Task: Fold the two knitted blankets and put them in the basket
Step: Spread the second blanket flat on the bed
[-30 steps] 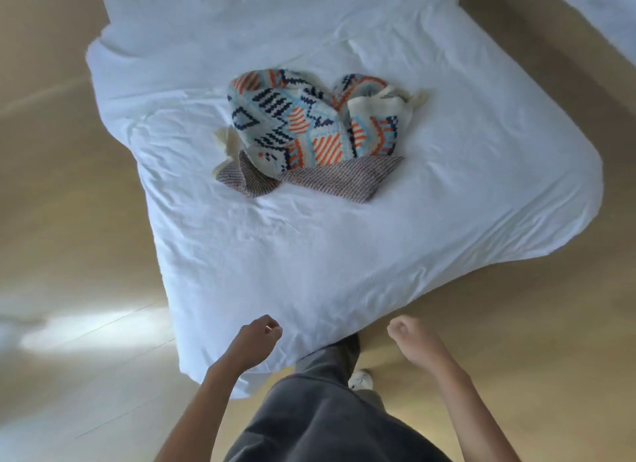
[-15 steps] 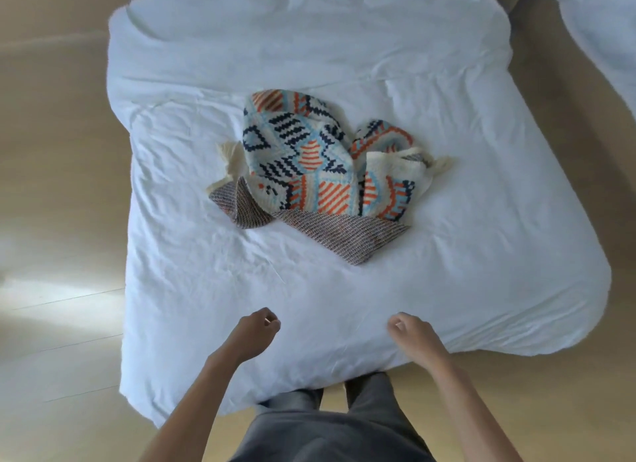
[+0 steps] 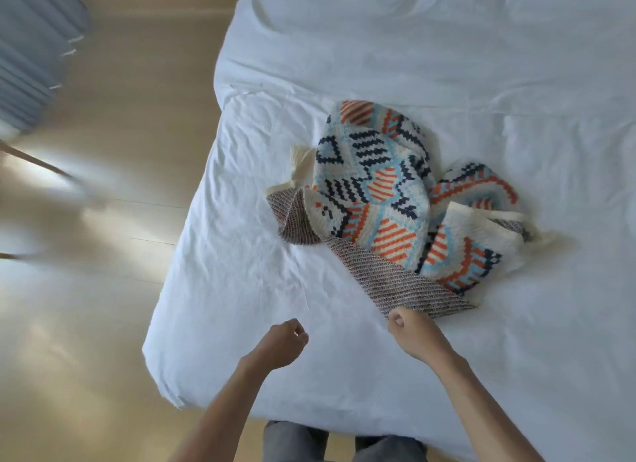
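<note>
Starting off the bed's left side: grey pleated curtain [image 3: 32, 45] in the corner, and smooth tan floor [image 3: 103, 306] with glare on it. The bed [image 3: 516, 66] itself is covered in a wrinkly white sheet, soft and a bit rumpled, rounded at the near corner. Over the bed's near end, the left hand [image 3: 283, 344] hovers with its fingers curled in, holding nothing. My guess is it's just getting ready to grab. The right hand [image 3: 411, 334] is also curled into a loose fist, further onto the bed, right at the near hem of the knitted blanket [image 3: 378, 193]. I don't see any fabric pinched in it, and I can't tell if the knuckles actually touch. The blanket sits in a crumpled heap in the middle of the bed: chunky knit, cream with orange stripes, pale blue and navy zigzags, cream tassels poking out both sides. There's a tweedy grey-brown flap along the bottom; could be the reverse or the second blanket, can't say. Makes sense to spread it on the bed first. No basket in view.
</note>
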A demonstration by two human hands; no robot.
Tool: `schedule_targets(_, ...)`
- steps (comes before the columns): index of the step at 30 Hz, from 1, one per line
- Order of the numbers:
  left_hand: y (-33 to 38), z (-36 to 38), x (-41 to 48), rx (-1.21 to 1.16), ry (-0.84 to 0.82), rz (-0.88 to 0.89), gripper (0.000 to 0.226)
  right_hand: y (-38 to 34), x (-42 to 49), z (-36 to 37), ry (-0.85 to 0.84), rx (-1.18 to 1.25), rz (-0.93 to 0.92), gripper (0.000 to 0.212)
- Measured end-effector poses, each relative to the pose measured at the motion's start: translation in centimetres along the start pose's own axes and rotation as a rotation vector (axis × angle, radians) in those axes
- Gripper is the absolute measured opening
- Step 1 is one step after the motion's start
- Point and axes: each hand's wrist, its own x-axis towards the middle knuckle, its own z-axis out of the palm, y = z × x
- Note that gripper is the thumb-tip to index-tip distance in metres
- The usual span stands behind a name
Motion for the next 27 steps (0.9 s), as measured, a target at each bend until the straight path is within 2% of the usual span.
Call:
schedule_targets(7,-0.6,-5.8,6.3,-0.017,0.119,0.068,0.022,-6.7,7.3,1.2,0.016,-0.102,-0.096,0.021)
schedule_targets(10,-0.9,-9.8,10.2,0.029,0.178,0.116,0.021,-10.2,10.7,2.2,0.117,-0.116,-0.114,0.033)
schedule_targets(14,-0.4,-15.0,16.2,0.053,0.300,0.218,0.015,-14.0,15.0,3.6,0.279,-0.133,-0.160,0.030)
schedule_targets(17,0.8,-17.7,20.6,0.074,0.413,0.322,0.021,-15.9,17.3,4.3,0.380,-0.182,-0.212,0.037)
schedule_targets(23,3.6,-19.0,27.0,0.283,0.408,0.538,0.058,-17.3,20.4,4.6,0.569,-0.294,-0.259,0.054)
schedule_targets(25,4.0,-18.8,28.0,0.474,0.366,0.635,0.067,-17.5,21.2,4.7,0.547,-0.321,-0.229,0.059)
schedule_targets(27,4.1,-18.4,28.8,0.700,0.324,0.679,0.069,-17.3,22.5,4.8,0.456,-0.384,-0.176,0.063)
